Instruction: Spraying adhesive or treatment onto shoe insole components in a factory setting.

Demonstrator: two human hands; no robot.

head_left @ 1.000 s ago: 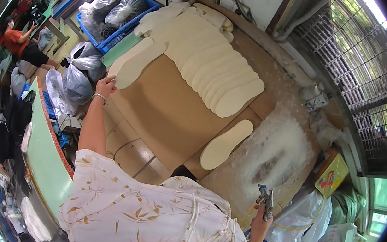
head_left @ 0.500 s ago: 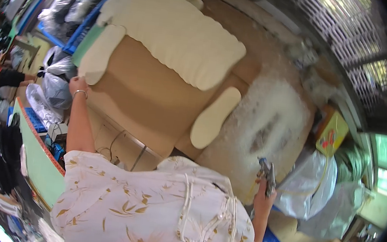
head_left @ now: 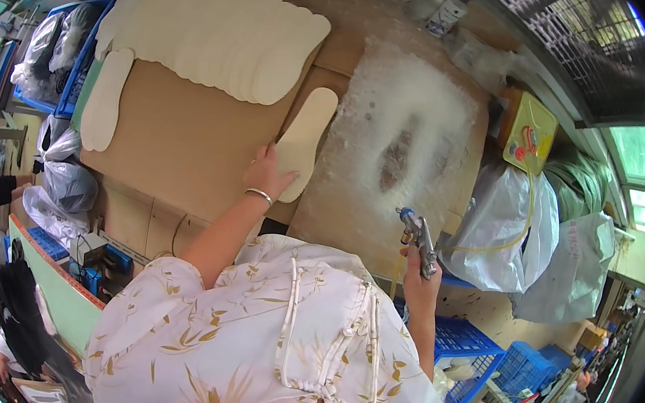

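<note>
A single cream insole (head_left: 311,132) lies along the right side of the brown cardboard sheet (head_left: 187,124). My left hand (head_left: 268,172) grips its near left edge, the thumb lying over its face. To the right, my right hand (head_left: 418,274) is wrapped round the handle of a metal spray gun (head_left: 417,241). The gun's nozzle points up and left, over a board (head_left: 354,205) coated in white residue. A dark foot-shaped patch shows in the middle of that coating. Overlapping cream insoles (head_left: 206,34) spread in a row across the far side, and more insoles (head_left: 107,98) lie at the left.
A yellow can (head_left: 530,130) with a thin yellow hose (head_left: 530,203) stands at the right, above white plastic sacks (head_left: 504,232). Blue crates (head_left: 465,348) sit below. A spray can (head_left: 446,15) stands at the far edge. Bagged goods fill a blue bin (head_left: 71,82) at far left.
My left hand has moved right, from the insoles at the left to the single insole, and now grips it. The right hand still holds the spray gun. The whole view has shifted.
</note>
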